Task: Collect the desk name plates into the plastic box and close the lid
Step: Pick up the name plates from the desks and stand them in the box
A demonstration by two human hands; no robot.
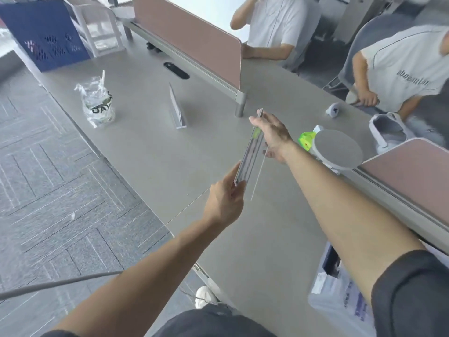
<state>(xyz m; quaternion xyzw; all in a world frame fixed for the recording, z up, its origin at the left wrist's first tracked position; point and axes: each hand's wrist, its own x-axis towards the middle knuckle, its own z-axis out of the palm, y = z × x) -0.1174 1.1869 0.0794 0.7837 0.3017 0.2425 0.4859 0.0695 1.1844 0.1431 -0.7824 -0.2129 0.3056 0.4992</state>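
Both hands hold one clear acrylic name plate [250,154] edge-on above the middle of the grey desk [150,152]. My left hand [226,200] pinches its near end. My right hand [273,136] grips its far end. A second name plate [177,110] stands upright on the desk farther back, apart from both hands. At the lower right edge, partly hidden by my right arm, sits a clear plastic box [340,300] with papers inside.
A bagged drink cup with a straw [98,103] stands at the left. Pink divider panels [189,37] run along the back and right. A round grey pad [337,149], a green packet [306,140], a white shoe [388,132] and two seated people are at the right.
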